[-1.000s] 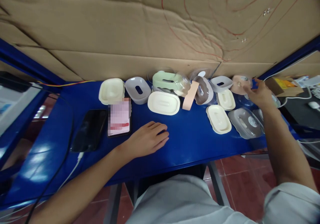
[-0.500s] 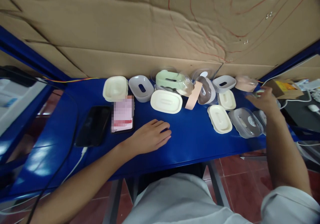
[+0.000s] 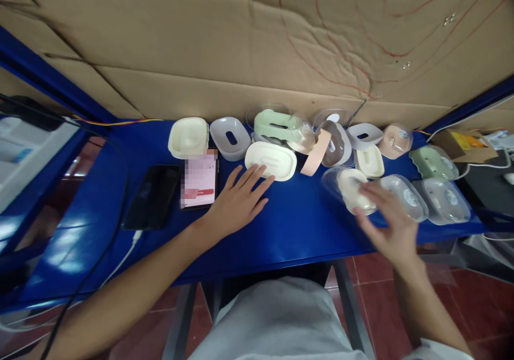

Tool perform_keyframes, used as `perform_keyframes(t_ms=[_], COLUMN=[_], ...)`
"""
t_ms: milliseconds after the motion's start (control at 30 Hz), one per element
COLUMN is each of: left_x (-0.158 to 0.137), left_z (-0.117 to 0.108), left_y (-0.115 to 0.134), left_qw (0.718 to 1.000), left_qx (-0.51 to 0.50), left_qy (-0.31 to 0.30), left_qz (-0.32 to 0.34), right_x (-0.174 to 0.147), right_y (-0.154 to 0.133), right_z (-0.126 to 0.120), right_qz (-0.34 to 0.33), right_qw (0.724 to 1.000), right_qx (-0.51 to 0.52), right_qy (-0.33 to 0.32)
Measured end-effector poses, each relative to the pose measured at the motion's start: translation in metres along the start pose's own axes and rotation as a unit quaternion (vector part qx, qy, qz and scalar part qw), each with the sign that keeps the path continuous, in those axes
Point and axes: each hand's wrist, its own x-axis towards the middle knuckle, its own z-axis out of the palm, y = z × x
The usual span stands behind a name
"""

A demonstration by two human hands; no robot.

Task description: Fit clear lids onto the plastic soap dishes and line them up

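Right hand (image 3: 391,226) holding a clear cover (image 3: 330,181), left hand (image 3: 236,206) lying spread and empty

Cover is sitting directly over a cream tray (image 3: 350,184) on the right half of the table (image 3: 297,221). Blur is hiding its rim; whether it is touching the tray, I cannot tell. Thumb and fingers are closing on its right end only, so the far end is going unsupported. Main risk, as judged: the smooth plastic could be pivoting in that one-ended grip, its free end dropping onto the tray and pushing it askew. Likely cause: an off-centre hold.

Second risk: crowding. A grey box (image 3: 405,197) is standing just right of the tray and a smaller cream tray (image 3: 370,161) just behind it; a wide swing could be knocking either.

Left fingers are extending over the near edge of a white lid (image 3: 277,161); contact is not showing clearly. A careless press there could be tilting it, or shoving it into the peach band (image 3: 316,152) beside it.

Farther left, a cable (image 3: 127,247) is running from the black phone (image 3: 152,197) near the left forearm. Snagging it could be dragging the phone, a lesser concern.
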Motion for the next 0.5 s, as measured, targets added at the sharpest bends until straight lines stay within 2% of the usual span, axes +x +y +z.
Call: perform_keyframes(t_ms=[100, 200, 367, 500], left_x=[-0.001, -0.002, -0.002, -0.002], left_z=[0.002, 0.001, -0.001, -0.001], left_y=[-0.001, 0.000, -0.003, -0.005], left_qw=[1.000, 1.000, 0.999, 0.999], left_qx=[0.001, 0.010, 0.022, 0.011], left_qy=[-0.009, -0.006, -0.010, -0.018], left_qz=[-0.018, 0.002, 0.045, 0.049], right_x=[-0.012, -0.002, 0.061, 0.107], right_y=[-0.022, -0.020, -0.017, -0.025], right_z=[0.035, 0.048, 0.056, 0.082], right_qz=[-0.073, -0.083, 0.037, 0.107], right_qw=[0.993, 0.988, 0.994, 0.984], right_qx=[0.045, 0.023, -0.005, -0.109], right_qy=[-0.079, -0.126, -0.099, -0.097])
